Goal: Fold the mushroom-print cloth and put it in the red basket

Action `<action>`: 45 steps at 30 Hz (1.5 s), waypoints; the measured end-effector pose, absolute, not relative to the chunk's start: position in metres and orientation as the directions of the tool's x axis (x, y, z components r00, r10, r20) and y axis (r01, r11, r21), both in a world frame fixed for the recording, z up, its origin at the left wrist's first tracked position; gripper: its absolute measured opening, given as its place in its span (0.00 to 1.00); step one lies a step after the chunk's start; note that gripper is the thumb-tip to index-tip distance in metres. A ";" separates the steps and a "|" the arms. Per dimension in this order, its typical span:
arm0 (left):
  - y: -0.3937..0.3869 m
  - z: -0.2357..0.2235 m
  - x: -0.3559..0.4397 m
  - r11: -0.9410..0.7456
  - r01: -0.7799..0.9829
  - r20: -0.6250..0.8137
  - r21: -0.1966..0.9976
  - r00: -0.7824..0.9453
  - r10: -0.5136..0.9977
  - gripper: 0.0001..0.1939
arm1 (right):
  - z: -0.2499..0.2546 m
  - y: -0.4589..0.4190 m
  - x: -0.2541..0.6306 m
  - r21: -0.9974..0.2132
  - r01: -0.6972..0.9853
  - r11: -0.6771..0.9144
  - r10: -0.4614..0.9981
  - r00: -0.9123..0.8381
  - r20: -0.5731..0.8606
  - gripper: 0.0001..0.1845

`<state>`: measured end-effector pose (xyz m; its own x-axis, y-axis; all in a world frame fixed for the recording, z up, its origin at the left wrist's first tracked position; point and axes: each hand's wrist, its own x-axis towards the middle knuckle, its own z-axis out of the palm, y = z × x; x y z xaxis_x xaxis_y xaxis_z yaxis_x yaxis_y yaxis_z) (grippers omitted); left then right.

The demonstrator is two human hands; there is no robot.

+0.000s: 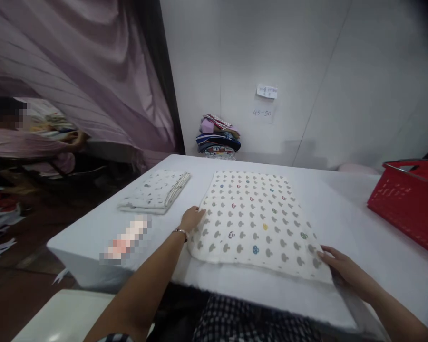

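A white cloth printed with grey and coloured mushrooms [249, 218] lies spread on the white-covered table [345, 204] in front of me. At its left edge is my left hand [191, 219], closed on the fabric with some fingertips hidden; a bracelet circles that wrist. My right hand [338, 266] grips the cloth's lower right edge between thumb and fingers, the fingers partly out of sight beneath it. Left of the spread cloth sits a folded white printed cloth [153, 190], which neither hand touches.
A red basket [410, 204] stands on the table's right side. Folded fabrics [218, 135] are stacked beyond the far edge, against the wall. A pale stool [67, 316] is at lower left. Past the pink curtain [128, 80], another person [28, 142] sits at left.
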<state>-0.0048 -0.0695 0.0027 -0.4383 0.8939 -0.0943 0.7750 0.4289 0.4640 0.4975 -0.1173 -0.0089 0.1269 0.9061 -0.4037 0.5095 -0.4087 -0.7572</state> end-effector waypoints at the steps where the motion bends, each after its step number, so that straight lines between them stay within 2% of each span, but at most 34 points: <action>1: -0.081 0.003 -0.004 0.429 0.769 -0.108 0.474 -0.433 0.895 0.21 | -0.009 -0.124 0.497 -0.764 0.496 -0.413 0.903 0.112 -0.416 0.38; 5: -0.121 0.003 0.000 0.432 0.735 -0.165 0.522 -0.410 0.897 0.20 | -0.006 -0.139 0.489 -0.797 0.433 -0.421 0.896 0.063 -0.439 0.43; 9: -0.149 0.003 0.003 0.448 0.683 -0.184 0.577 -0.426 0.886 0.22 | -0.002 -0.146 0.480 -0.822 0.428 -0.374 0.925 0.109 -0.364 0.47; 13: -0.163 0.003 0.003 0.433 0.701 -0.121 0.567 -0.449 0.885 0.23 | -0.008 -0.149 0.485 -0.818 0.493 -0.296 0.955 0.150 -0.256 0.49; 19: -0.172 0.003 0.013 0.339 0.847 0.018 0.410 -0.379 0.925 0.21 | -0.022 -0.148 0.494 -0.628 0.751 -0.205 0.975 0.100 -0.198 0.44; 26: -0.177 0.016 0.016 0.380 0.910 -0.024 0.165 -0.381 0.924 0.17 | -0.023 -0.149 0.500 -0.410 0.910 -0.069 0.979 -0.017 -0.204 0.41; 27: -0.173 0.019 0.016 0.371 0.918 0.000 0.140 -0.375 0.927 0.17 | -0.023 -0.148 0.502 -0.364 0.930 -0.050 0.986 -0.013 -0.168 0.40; 29: -0.159 0.025 0.022 0.296 0.947 0.085 0.123 -0.308 0.948 0.16 | -0.023 -0.143 0.502 -0.273 0.961 0.039 0.999 -0.040 0.000 0.36; 31: -0.134 0.029 0.035 0.148 0.979 0.181 0.139 -0.172 0.968 0.17 | -0.020 -0.137 0.491 -0.210 0.958 0.195 0.968 -0.153 0.198 0.32; 33: -0.103 0.029 0.054 0.001 0.988 0.231 0.155 -0.037 0.972 0.20 | -0.016 -0.130 0.468 -0.195 0.907 0.374 0.902 -0.307 0.303 0.29; 35: -0.072 0.025 0.073 -0.085 0.984 0.195 0.153 0.055 0.979 0.23 | -0.014 -0.123 0.438 -0.190 0.850 0.490 0.856 -0.429 0.290 0.29; 37: -0.046 0.017 0.085 -0.134 0.977 0.113 0.168 0.116 0.987 0.27 | -0.017 -0.118 0.412 -0.171 0.824 0.540 0.838 -0.507 0.201 0.30; 41: -0.022 -0.008 0.081 -0.007 0.982 -0.023 0.189 0.012 1.000 0.35 | -0.035 -0.115 0.390 -0.171 0.853 0.492 0.868 -0.496 0.022 0.33; 45: -0.019 -0.018 0.066 0.034 0.973 -0.045 0.227 -0.024 0.999 0.40 | -0.044 -0.118 0.393 -0.173 0.859 0.481 0.873 -0.487 0.009 0.33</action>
<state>0.0665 -0.0190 -0.0183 -0.0239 0.9987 -0.0452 0.9732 0.0336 0.2274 0.3931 -0.1179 -0.0443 -0.4870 0.8733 0.0086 0.8595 0.4810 -0.1729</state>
